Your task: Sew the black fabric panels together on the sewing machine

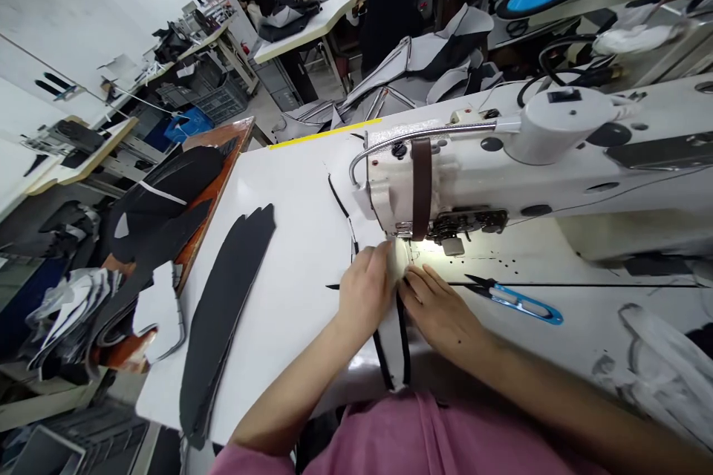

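Note:
A white fabric piece with black edging (394, 345) runs from my lap up to the sewing machine's (473, 171) lit needle area. My left hand (365, 286) grips its left side close to the needle, with thumb and fingers closed together. On the other side, my right hand (437, 304) pinches the right edge, fingertips just short of the presser foot. Both hands partly cover the fabric between them. Blue thread snips (518, 300) lie to the right of my right hand. Beyond my left hand, a narrow black-edged strip (339, 197) extends across the white table (295, 178).
Stacked dark fabric panels (228, 319) lie on the table at left. A brown side board (194, 252) carries more dark and white pieces. Grey fabric (390, 85) is heaped behind the table. Translucent plastic (662, 364) lies at right. A person in black (390, 0) works farther back.

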Action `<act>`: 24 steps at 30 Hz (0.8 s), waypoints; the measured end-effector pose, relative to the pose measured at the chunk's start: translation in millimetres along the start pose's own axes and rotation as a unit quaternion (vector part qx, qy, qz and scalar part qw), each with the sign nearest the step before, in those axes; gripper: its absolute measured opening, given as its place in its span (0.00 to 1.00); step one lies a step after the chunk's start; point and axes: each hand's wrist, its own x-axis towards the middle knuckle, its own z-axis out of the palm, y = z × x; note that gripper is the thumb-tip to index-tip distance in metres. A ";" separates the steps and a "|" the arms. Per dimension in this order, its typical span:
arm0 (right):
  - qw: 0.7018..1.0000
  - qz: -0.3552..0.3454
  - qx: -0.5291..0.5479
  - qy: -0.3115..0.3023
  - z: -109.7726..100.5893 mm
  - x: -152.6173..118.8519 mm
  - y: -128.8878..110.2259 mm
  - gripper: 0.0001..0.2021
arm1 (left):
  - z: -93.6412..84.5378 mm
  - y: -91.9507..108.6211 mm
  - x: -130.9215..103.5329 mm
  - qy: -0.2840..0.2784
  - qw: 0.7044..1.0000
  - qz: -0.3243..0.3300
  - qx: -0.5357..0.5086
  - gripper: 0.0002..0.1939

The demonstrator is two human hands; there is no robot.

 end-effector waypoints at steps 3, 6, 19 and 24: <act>0.999 -0.011 0.026 -0.019 -0.5 -8.5 -3.0 0.19 | 0.7 6.7 -10.2 -0.038 0.995 0.077 0.050 0.20; 0.999 -0.018 0.034 -0.008 1.1 -14.7 -4.2 0.19 | 11.8 10.6 -10.9 -0.075 0.985 0.134 0.073 0.13; 0.997 -0.012 0.046 0.060 2.5 -27.5 -11.7 0.19 | 25.1 5.8 -28.4 -0.117 0.974 0.166 0.103 0.21; 0.997 -0.004 0.063 0.049 4.0 -28.6 -11.9 0.19 | 24.8 15.9 -28.0 -0.134 0.967 0.148 0.159 0.22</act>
